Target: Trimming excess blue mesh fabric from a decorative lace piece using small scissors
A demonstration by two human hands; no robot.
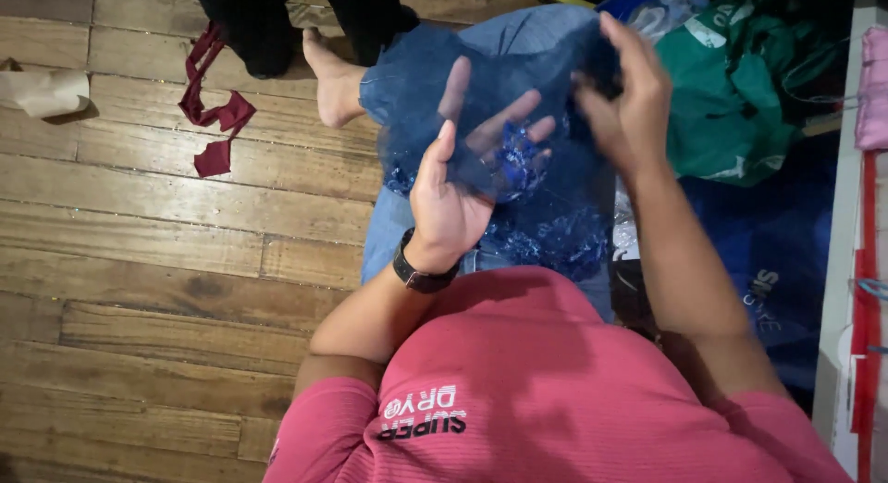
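Sheer blue beaded fabric point(518, 168) over lap: light, floppy, snag-prone, so best taken at plain edge, not beads. Left hand point(453, 191) open beneath it; right hand point(629, 94) pinching top edge.

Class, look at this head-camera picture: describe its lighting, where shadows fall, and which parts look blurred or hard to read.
Head view: dim, warm indoor light; the wooden floor shows soft sheen on its planks. Shadow darkens the pink shirt at the chest. The right hand is slightly motion-blurred; the left hand is sharper, seen through sheer blue fabric. The dark blue bag at right is murky.
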